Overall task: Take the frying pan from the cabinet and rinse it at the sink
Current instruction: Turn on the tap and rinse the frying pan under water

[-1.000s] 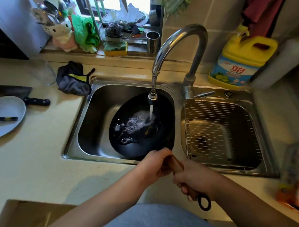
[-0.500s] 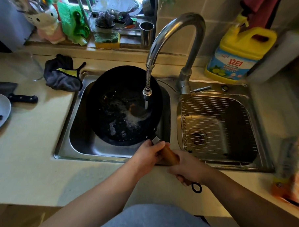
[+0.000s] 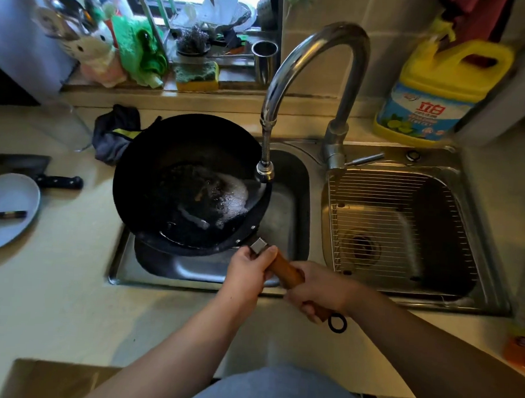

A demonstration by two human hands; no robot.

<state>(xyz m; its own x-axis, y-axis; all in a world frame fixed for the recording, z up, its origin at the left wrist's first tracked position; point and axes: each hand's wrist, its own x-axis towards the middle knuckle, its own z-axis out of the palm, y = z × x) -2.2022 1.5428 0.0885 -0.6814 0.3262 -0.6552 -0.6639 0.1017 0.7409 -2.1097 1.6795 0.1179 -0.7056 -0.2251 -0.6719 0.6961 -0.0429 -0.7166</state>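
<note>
The black frying pan (image 3: 184,165) hangs tilted above the left sink basin (image 3: 287,218), its far rim raised over the basin's left edge. Foamy water pools in its lower right side. Its wooden handle (image 3: 285,270) points toward me, ending in a black ring. My left hand (image 3: 249,273) grips the handle near the metal collar. My right hand (image 3: 320,288) holds it further back. The curved steel faucet (image 3: 294,64) reaches over the pan's right rim, and its nozzle (image 3: 265,172) sits just above that rim.
A wire rack (image 3: 383,222) lies in the right basin. A yellow detergent jug (image 3: 440,92) stands behind it. On the left counter are a dark cloth (image 3: 113,138), a cleaver (image 3: 37,171) and a plate (image 3: 5,208) with chopsticks. The windowsill holds a sponge, a steel cup and utensils.
The pan has been lifted out of the basin, shifted left and tilted up. The water inside has slid toward its lower right. Both hands keep their hold on the handle.
</note>
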